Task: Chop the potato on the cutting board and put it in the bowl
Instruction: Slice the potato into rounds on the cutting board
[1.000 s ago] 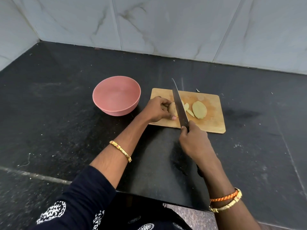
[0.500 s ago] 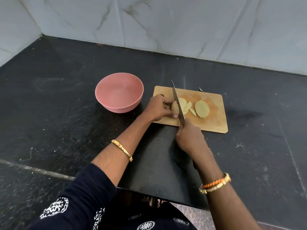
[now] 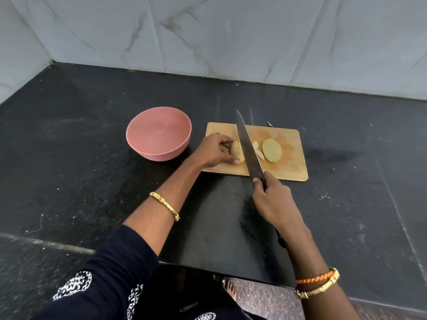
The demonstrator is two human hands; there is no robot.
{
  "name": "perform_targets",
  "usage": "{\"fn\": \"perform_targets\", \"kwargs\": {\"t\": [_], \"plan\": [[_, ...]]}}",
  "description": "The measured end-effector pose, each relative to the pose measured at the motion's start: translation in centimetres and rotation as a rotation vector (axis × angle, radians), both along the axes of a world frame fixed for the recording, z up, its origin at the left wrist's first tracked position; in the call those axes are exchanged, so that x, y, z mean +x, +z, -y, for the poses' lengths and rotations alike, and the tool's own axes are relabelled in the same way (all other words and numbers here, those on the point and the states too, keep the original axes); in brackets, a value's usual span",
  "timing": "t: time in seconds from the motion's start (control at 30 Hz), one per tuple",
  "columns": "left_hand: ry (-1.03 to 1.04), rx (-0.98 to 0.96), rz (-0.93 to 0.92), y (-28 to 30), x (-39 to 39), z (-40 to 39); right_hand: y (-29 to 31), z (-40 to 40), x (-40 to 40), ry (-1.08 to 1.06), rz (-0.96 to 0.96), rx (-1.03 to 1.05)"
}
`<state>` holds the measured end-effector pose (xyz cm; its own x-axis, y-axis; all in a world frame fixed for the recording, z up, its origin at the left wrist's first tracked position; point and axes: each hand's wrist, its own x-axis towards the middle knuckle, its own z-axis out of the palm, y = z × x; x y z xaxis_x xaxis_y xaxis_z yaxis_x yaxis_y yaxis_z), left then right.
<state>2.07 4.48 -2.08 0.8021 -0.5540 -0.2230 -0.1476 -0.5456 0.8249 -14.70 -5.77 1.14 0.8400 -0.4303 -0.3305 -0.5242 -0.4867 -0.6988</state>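
A black stone table (image 3: 92,158) fills the corner below a pale marble-tiled wall (image 3: 231,35), carrying a wooden board (image 3: 291,162) with an empty pink bowl (image 3: 159,132) just beside its left end. The person's left hand (image 3: 215,151) rests on the board's left part, fingers (image 3: 234,160) curled around the uncut end of the potato (image 3: 236,150), a pale yellow lump with tan skin. The right hand (image 3: 273,199) is closed around the handle of a long knife (image 3: 248,148), whose blade slants across the board with its flat side toward the camera, close against the potato's cut face; whether the edge touches the board cannot be told from this angle. To the blade's right lie the cut pieces: one broad oval slice (image 3: 272,150) flat on the wood and a few narrow slivers (image 3: 257,150) between it and the blade, partly hidden behind the steel. The knife handle is almost wholly covered by the hand. A gold bangle (image 3: 165,205) circles the left forearm; a dark patterned sleeve (image 3: 104,273) is cut off by the frame's bottom edge.
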Motion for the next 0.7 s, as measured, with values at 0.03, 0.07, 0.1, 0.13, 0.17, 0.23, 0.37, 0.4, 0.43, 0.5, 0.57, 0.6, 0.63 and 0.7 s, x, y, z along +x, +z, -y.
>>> {"fn": "perform_targets", "kwargs": {"t": [0.03, 0.07, 0.1, 0.13, 0.17, 0.23, 0.37, 0.4, 0.43, 0.5, 0.57, 0.6, 0.63, 0.7], "plan": [[0.002, 0.003, 0.002, 0.0, 0.0, 0.0, 0.0, -0.1, 0.3, 0.015, -0.002, -0.010], [0.004, 0.004, 0.003, 0.0, -0.1, 0.0, 0.0, -0.2, 0.5, 0.025, -0.006, -0.019], [0.007, 0.004, 0.003, 0.0, -0.1, 0.1, -0.1, -0.3, 0.7, 0.032, -0.011, -0.028], [0.012, 0.002, 0.004, 0.0, -0.1, 0.1, 0.0, -0.4, 0.9, 0.038, -0.014, -0.038], [0.017, -0.002, 0.006, 0.1, -0.1, 0.0, 0.0, -0.5, 1.0, 0.041, -0.018, -0.053], [0.024, -0.010, 0.010, 0.1, -0.1, 0.0, -0.1, -0.8, 1.4, 0.039, -0.027, -0.091], [0.042, -0.015, 0.023, -0.1, -0.1, 0.0, -0.1, -1.6, 2.4, 0.033, -0.044, -0.140], [0.053, -0.020, 0.026, -0.1, -0.1, 0.0, 0.0, -1.8, 2.8, 0.029, -0.045, -0.148], [0.063, -0.021, 0.032, -0.1, -0.2, 0.0, 0.0, -1.8, 3.1, 0.027, -0.045, -0.160], [0.074, -0.013, 0.050, -0.1, -0.2, 0.1, 0.1, -2.0, 3.8, 0.028, -0.049, -0.186], [0.078, -0.006, 0.063, 0.0, -0.2, 0.1, 0.2, -2.2, 4.4, 0.033, -0.053, -0.217], [0.082, -0.005, 0.069, 0.1, -0.2, 0.1, 0.2, -2.4, 4.6, 0.038, -0.055, -0.230], [0.084, -0.003, 0.075, 0.1, -0.2, 0.1, 0.2, -2.6, 4.8, 0.042, -0.060, -0.237], [0.081, 0.007, 0.084, 0.2, -0.1, 0.2, 0.2, -2.7, 5.2, 0.042, -0.068, -0.242]]}}
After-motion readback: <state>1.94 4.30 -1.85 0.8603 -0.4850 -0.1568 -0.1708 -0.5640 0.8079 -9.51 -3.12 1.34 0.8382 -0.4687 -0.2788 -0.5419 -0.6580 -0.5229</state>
